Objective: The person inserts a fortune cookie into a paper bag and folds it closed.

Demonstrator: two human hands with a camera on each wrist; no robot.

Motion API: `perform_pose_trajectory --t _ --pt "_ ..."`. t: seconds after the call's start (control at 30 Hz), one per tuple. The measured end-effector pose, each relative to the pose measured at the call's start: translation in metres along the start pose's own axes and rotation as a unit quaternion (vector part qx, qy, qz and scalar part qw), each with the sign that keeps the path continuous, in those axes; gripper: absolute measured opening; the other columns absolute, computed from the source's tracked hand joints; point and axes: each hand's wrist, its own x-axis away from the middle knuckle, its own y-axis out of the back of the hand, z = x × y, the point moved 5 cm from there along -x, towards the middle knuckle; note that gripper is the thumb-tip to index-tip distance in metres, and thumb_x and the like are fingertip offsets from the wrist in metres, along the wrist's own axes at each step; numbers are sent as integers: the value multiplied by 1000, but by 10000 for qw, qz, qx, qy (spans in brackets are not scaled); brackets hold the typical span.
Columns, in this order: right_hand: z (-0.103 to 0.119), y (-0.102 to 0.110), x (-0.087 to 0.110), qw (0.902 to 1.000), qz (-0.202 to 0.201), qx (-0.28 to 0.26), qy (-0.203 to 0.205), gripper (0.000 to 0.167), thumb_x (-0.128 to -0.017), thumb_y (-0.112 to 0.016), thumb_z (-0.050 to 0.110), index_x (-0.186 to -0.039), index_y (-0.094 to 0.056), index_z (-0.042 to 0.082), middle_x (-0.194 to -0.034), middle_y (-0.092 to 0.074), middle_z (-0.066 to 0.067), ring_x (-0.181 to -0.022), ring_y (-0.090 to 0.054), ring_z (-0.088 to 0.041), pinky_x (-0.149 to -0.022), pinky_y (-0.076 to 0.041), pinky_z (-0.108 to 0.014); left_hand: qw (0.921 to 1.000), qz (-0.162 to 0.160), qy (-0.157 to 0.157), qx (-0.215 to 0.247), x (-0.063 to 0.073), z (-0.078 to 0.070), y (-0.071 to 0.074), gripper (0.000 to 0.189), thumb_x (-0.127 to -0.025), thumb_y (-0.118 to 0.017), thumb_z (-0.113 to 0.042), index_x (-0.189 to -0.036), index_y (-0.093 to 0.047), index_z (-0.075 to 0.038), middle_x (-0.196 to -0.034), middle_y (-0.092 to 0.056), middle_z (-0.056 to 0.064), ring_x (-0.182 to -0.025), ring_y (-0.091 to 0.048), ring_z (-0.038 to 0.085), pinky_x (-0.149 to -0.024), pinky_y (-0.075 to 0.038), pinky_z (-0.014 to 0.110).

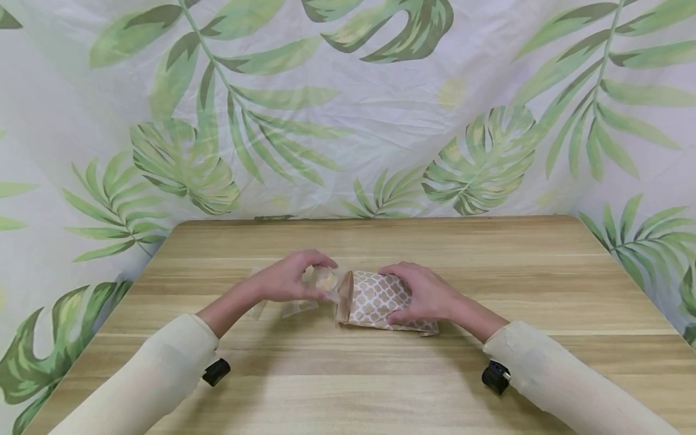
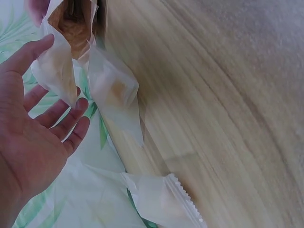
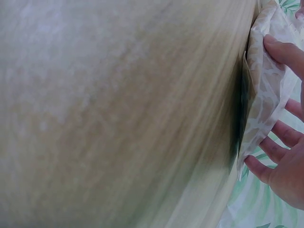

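A brown paper bag (image 1: 375,302) with a white lattice pattern lies on its side on the table, its mouth facing left. My right hand (image 1: 426,293) grips the bag's closed end, thumb on one side and fingers on the other; the right wrist view shows the patterned paper (image 3: 266,85) between them. Just outside the mouth, my left hand (image 1: 285,278) holds a small translucent wrapped packet (image 2: 57,71) between thumb and fingers. The left wrist view looks into the brown bag opening (image 2: 71,28). What the packet contains is blurred, something pale yellow.
Two more translucent packets, one nearer packet (image 2: 114,90) and one with a serrated edge (image 2: 164,199), lie on the wooden table (image 1: 348,386) by the left hand. A leaf-printed cloth (image 1: 380,121) hangs behind the table.
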Motion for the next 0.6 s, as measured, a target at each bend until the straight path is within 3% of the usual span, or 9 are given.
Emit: perform_pose_trajectory --t 0.23,0.6 --pt "0 0 0 10000 9 -12 -32 88 -70 -96 33 -144 -57 7 -140 -63 -13 -130 -57 -35 -111 -43 -54 9995 115 -185 -246 -4 -5 -6 52 -78 -81 -13 -126 -68 4 -117 -70 11 -110 -63 27 -98 -51 53" --pt "0 0 -1 10000 14 15 -4 87 -70 -96 33 -144 -57 6 -140 -62 -13 -132 -57 -35 -111 -43 -53 9989 134 -54 -448 -11 -9 -14 55 -76 -84 -16 -126 -70 0 -116 -67 13 -108 -62 28 -94 -53 49"
